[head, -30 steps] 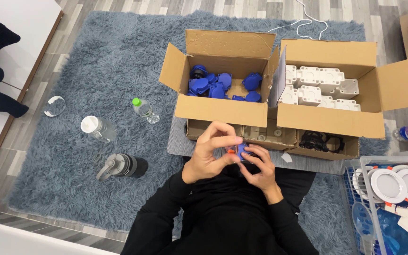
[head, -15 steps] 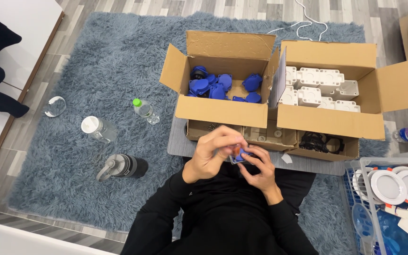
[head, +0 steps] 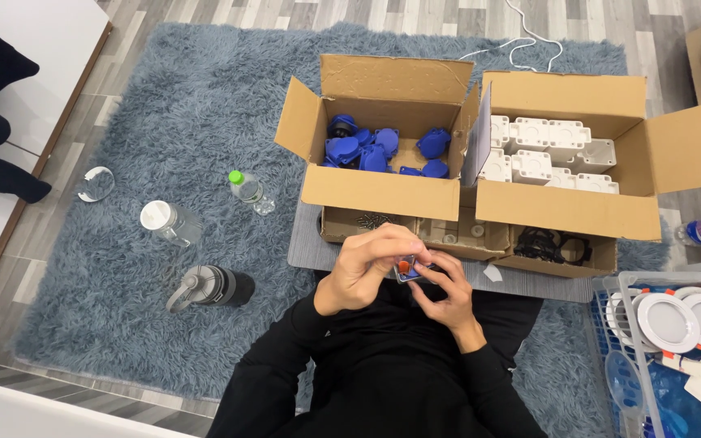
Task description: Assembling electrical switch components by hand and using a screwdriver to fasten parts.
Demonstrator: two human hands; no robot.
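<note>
Take the open cardboard box of blue parts (head: 383, 191) as the marker. Far to its left on the shaggy blue-grey rug (head: 164, 105) lies a small clear round lid (head: 96, 183). Nearer the box lie a clear bottle with a white cap (head: 169, 222) and, below that, a dark flask with a grey lid (head: 209, 286), both on their sides. Just left of the box is a small clear bottle with a green cap (head: 247, 190).

The box itself stands with flaps spread and holds a loose heap of blue plastic pieces (head: 375, 149). Below its front wall, the person's left hand (head: 364, 270) curls its fingers over a small blue part with an orange centre (head: 406, 268), gripping it from above. The right hand (head: 446, 293) meets it from the other side, fingers bent and pinching the same piece; how firmly is hard to tell, since the fingers hide most of it.

A low cardboard tray (head: 468, 239) behind the hands holds small dark bits and black cords (head: 552, 244). Right of the marker box, touching it, a second open box (head: 565, 207) is packed with white plastic housings (head: 547, 148). Farther right and lower, a clear bin (head: 675, 357) holds round white discs (head: 668, 321).
</note>
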